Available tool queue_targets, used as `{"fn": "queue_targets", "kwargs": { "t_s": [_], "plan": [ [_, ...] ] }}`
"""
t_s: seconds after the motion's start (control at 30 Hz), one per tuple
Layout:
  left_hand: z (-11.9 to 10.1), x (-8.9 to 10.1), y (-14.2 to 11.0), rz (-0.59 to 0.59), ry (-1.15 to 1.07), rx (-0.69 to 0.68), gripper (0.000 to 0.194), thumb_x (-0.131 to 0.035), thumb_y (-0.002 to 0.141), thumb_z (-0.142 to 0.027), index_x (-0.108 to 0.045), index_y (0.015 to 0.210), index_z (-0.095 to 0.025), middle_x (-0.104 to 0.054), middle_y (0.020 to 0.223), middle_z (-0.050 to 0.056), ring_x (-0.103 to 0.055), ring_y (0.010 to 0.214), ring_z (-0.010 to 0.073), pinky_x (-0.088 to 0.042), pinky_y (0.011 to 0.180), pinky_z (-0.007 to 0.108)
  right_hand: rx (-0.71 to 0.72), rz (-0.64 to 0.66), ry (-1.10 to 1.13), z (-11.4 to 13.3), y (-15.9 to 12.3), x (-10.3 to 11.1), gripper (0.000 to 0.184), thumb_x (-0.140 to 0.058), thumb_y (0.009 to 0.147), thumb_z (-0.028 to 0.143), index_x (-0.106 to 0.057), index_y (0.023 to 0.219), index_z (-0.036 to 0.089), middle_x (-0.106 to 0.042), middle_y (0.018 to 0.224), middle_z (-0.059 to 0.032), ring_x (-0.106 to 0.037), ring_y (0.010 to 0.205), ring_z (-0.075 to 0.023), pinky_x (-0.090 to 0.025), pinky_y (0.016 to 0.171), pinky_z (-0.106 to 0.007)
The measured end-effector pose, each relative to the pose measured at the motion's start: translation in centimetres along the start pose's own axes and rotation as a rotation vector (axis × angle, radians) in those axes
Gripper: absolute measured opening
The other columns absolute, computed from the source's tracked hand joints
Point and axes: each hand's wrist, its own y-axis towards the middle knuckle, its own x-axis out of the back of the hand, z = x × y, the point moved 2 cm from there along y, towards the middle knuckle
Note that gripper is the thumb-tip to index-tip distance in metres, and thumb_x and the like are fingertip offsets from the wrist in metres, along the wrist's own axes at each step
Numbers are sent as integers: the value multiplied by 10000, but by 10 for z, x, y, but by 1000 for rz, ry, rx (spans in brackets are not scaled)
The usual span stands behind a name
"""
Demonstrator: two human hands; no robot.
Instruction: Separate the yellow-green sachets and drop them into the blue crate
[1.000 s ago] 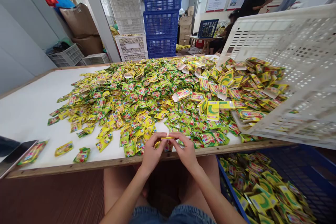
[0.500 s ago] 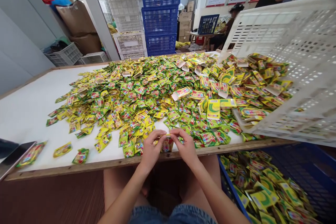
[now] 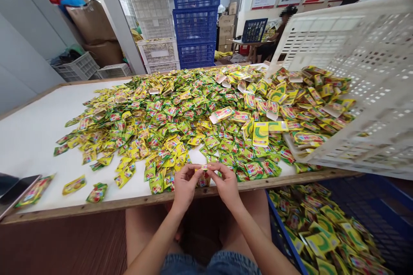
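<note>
My left hand (image 3: 185, 184) and my right hand (image 3: 226, 182) meet at the near edge of the table (image 3: 32, 133). Both pinch the top edge of one small yellow-green sachet (image 3: 204, 175), which hangs between them, fingers curled shut on it. Just beyond my hands lies a wide heap of the same yellow-green sachets (image 3: 180, 111) spread over the white tabletop. A white perforated crate (image 3: 364, 77) lies tipped on its side at the right, sachets spilling from its mouth onto the heap.
A blue crate (image 3: 380, 206) holding sachets stands on the floor at my right knee. A dark phone (image 3: 13, 189) rests at the table's left corner. Stacked blue crates (image 3: 196, 17) and white crates stand behind. A seated person works at a far table.
My hands stay together at the table edge; they have turned the sachet so it hangs down from my fingertips. The view has shifted slightly.
</note>
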Motion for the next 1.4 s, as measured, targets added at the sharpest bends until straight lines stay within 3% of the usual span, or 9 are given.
{"fn": "queue_targets", "kwargs": {
  "t_s": [0.33,0.43,0.6,0.7,0.83,1.0,1.2,1.3,1.4],
  "plan": [
    [-7,14,-1,163,361,-298,217,-578,795,-180,-652,996,-211,-646,1013,63,-597,955,182,-458,869,330,177,22,-199,24,-5,-2,130,-518,835,181,-637,875,215,-630,900,-36,-568,908,-162,-438,827,-304],
    [-5,21,-4,125,313,-217,345,-544,820,-194,-543,1165,-217,-591,1112,85,-595,953,180,-467,849,334,224,-78,-394,54,-9,44,144,-490,847,224,-620,909,220,-613,958,-50,-554,942,-181,-430,830,-326],
    [1,27,-3,34,346,-195,158,-516,838,-222,-620,944,-166,-599,953,82,-572,929,188,-447,835,322,143,-338,-1213,95,-16,177,298,-435,810,458,-639,831,240,-615,816,-89,-544,747,-248,-402,681,-393],
    [4,24,-1,32,337,-167,155,-524,834,-232,-614,943,-169,-590,950,75,-575,900,179,-455,793,298,105,-327,-1294,87,-5,204,332,-411,808,456,-652,877,238,-606,839,-97,-544,781,-250,-412,708,-395],
    [4,24,-3,39,357,-170,147,-526,830,-232,-613,933,-172,-592,929,66,-572,878,172,-449,783,289,131,-105,-1118,37,39,156,288,-434,828,337,-663,968,233,-553,1068,-99,-485,1048,-234,-377,891,-382],
    [6,33,-5,10,331,-114,179,-511,837,-265,-596,950,-156,-595,933,80,-579,857,178,-457,777,297,-149,16,-1218,-17,96,107,419,-490,801,250,-548,1206,160,-350,1357,-142,-278,1247,-343,-291,951,-515],
    [0,27,-7,-42,251,-131,361,-536,821,-255,-472,1165,-165,-565,1077,107,-565,961,189,-443,868,335,275,-194,-901,37,87,93,345,-435,859,280,-563,1158,166,-538,1192,-107,-456,1126,-240,-315,965,-439],
    [-4,23,-8,-37,324,-245,647,-632,741,-235,-325,1309,-184,-448,1273,135,-459,1156,228,-352,990,395,310,162,-657,70,59,54,228,-457,870,272,-658,966,224,-629,1030,-52,-552,996,-187,-385,907,-361],
    [1,21,-9,96,393,-217,562,-677,691,-257,-469,1205,-167,-518,1213,125,-481,1134,254,-364,976,407,223,528,-426,80,38,6,183,-505,846,237,-678,905,241,-662,930,-15,-593,908,-160,-429,837,-306]
  ]
}}
